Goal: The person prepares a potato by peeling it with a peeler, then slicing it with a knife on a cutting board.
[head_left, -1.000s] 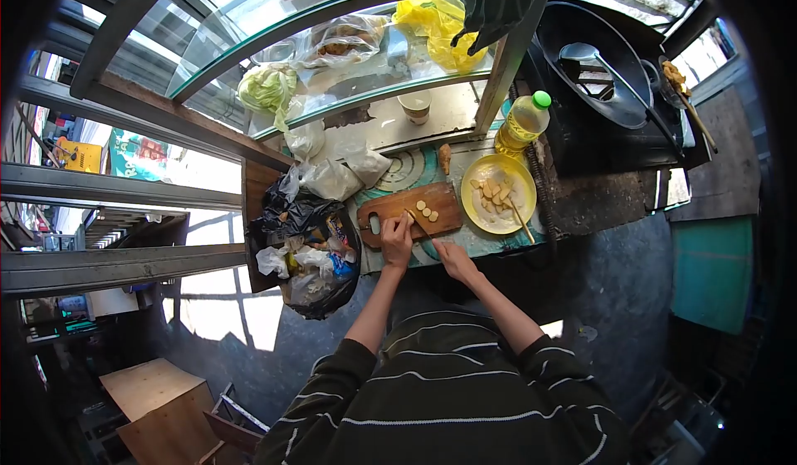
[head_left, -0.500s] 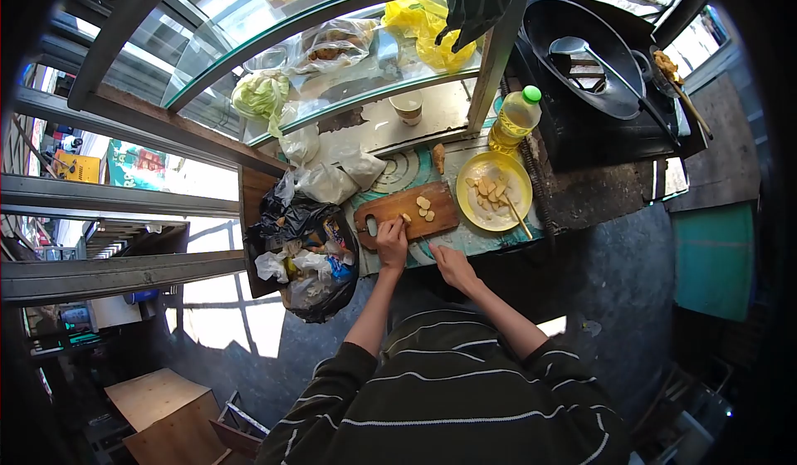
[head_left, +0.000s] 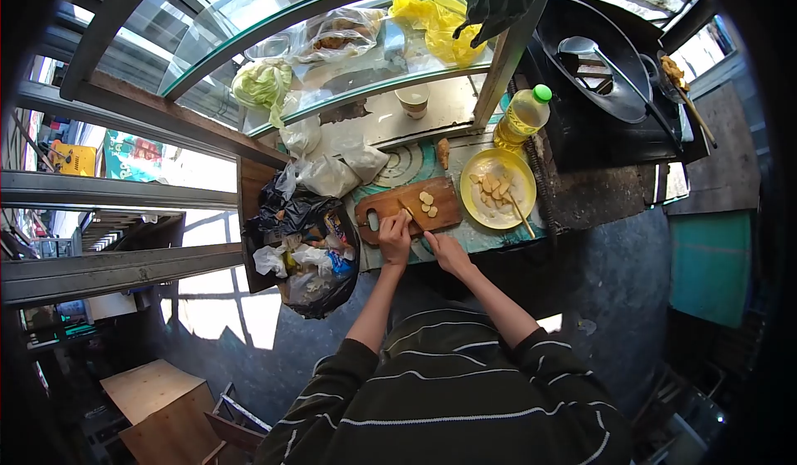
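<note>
On the wooden cutting board (head_left: 390, 198), my left hand (head_left: 394, 239) is closed, its fingertips pinching a small pale piece of food (head_left: 408, 215). My right hand (head_left: 449, 254) is wrapped round the handle of a knife (head_left: 415, 220), whose thin blade lies over the board beside the left fingertips. Several pale round slices (head_left: 427, 204) rest farther up the board. To its right stands a yellow plate (head_left: 470, 208) holding similar slices (head_left: 496, 188) in a whitish coating, with a thin wooden stick (head_left: 524, 222) leaning over the rim.
An oil bottle (head_left: 522, 119) with a green cap stands behind the plate. A black wok (head_left: 618, 91) with a ladle sits on the stove at right. Left of the board are white plastic bags (head_left: 328, 176) and a black rubbish bag (head_left: 320, 299). A glass case edge (head_left: 332, 112) runs behind.
The knife has moved up and left onto the board, its blade now at the piece under my left fingertips. My right hand has come slightly closer. The whole view has shifted a little.
</note>
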Demonstrator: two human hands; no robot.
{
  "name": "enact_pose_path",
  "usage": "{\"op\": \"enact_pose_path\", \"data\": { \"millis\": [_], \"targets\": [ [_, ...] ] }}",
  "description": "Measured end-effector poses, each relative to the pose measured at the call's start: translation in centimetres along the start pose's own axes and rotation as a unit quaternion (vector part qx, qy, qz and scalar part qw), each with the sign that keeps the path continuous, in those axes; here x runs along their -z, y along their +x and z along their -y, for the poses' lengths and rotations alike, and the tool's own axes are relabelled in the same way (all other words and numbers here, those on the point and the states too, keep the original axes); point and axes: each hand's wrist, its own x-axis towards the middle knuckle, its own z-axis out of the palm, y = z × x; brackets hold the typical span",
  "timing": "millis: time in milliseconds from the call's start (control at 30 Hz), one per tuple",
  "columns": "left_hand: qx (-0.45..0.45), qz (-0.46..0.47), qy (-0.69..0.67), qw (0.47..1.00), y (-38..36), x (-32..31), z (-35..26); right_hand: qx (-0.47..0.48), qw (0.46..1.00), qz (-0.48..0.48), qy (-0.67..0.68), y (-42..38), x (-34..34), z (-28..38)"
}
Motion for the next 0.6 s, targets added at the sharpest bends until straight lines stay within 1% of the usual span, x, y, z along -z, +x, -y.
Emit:
{"op": "enact_pose_path", "data": {
  "millis": [67, 100, 133, 167, 200, 267, 300, 367, 400, 433, 467, 500, 567, 600],
  "targets": [
    [0.011, 0.01, 0.0, 1.0, 0.0, 0.0, -0.1, 0.046, 0.996, -0.067, 0.026, -0.9, -0.4, -1.3],
    [0.012, 0.008, 0.001, 1.0, 0.1, 0.0, 0.0, 0.048, 0.996, -0.066, 0.025, -1.3, 0.1, -1.3],
    [0.018, 0.002, -0.011, 1.0, 0.1, 0.0, -0.1, -0.059, 0.992, 0.016, 0.113, -2.1, 0.9, -1.1],
    [0.024, -0.003, -0.024, 0.999, 0.1, 0.0, -0.2, -0.165, 0.961, 0.097, 0.198, -2.8, 1.5, -0.8],
    [0.022, -0.002, -0.025, 0.999, 0.0, 0.0, -0.2, -0.165, 0.961, 0.096, 0.199, -3.1, 1.5, -0.8],
    [0.034, 0.01, -0.021, 0.999, 0.2, 0.2, -0.2, -0.226, 0.894, 0.127, 0.367, -3.1, 1.3, -0.3],
    [0.033, 0.007, -0.019, 0.999, 0.2, 0.3, -0.2, -0.223, 0.895, 0.129, 0.365, -3.0, 1.4, 0.3],
    [0.038, 0.015, -0.018, 0.999, 0.2, 0.4, -0.2, -0.171, 0.952, 0.07, 0.245, -3.1, 1.7, 1.2],
    [0.04, 0.015, -0.018, 0.999, 0.1, 0.4, -0.1, -0.171, 0.952, 0.071, 0.244, -3.0, 1.3, 0.8],
    [0.039, 0.015, -0.021, 0.999, 0.0, 0.4, 0.0, -0.064, 0.982, 0.003, 0.177, -2.9, 0.7, 0.5],
    [0.037, 0.014, -0.024, 0.999, 0.0, 0.4, 0.2, 0.045, 0.991, -0.066, 0.107, -2.8, 0.3, 0.1],
    [0.039, 0.012, -0.024, 0.999, 0.1, 0.4, 0.1, 0.046, 0.991, -0.065, 0.105, -3.0, 0.6, 0.4],
    [0.04, 0.011, -0.022, 0.999, 0.1, 0.5, -0.1, -0.006, 0.997, -0.032, 0.065, -3.4, 1.4, 1.0],
    [0.043, 0.009, -0.022, 0.999, 0.1, 0.5, 0.1, -0.005, 0.998, -0.03, 0.063, -3.6, 1.5, 1.0]
  ]
}}
